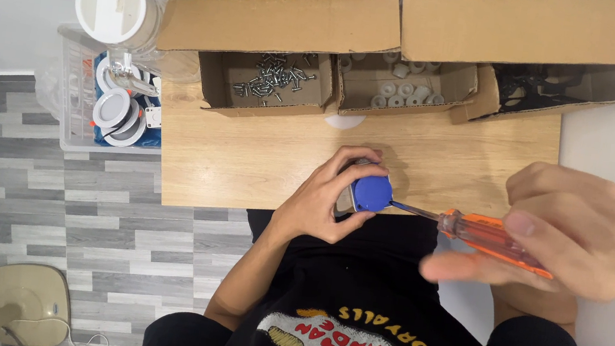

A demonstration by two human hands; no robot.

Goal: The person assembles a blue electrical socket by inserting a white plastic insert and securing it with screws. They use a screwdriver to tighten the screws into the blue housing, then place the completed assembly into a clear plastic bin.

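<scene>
Left hand [324, 198] curled shut round a small blue round part [371, 193] with a grey body beneath, held at the near edge of the wooden table [247, 154]; thumb under, fingers wrapped over the top. Right hand [566, 228] closed about the orange translucent handle of a screwdriver [487, 238], fingers slightly blurred; metal shaft pointing left, tip touching the right side of the blue part. Blue part just above the lap, over the black printed shirt [368, 313].

Beyond, along the far edge of the table, three small open cardboard boxes: one with loose silver screws [272, 79], one with small white cylindrical pieces [404, 87], one with dark parts [544, 89], too shadowed to make out. Behind those, larger cartons [279, 25], one holding more blue parts. To the left, a clear plastic bin [78, 102] with white round pieces; a white round lid [113, 4] above it. Grey plank floor [82, 224] below.
</scene>
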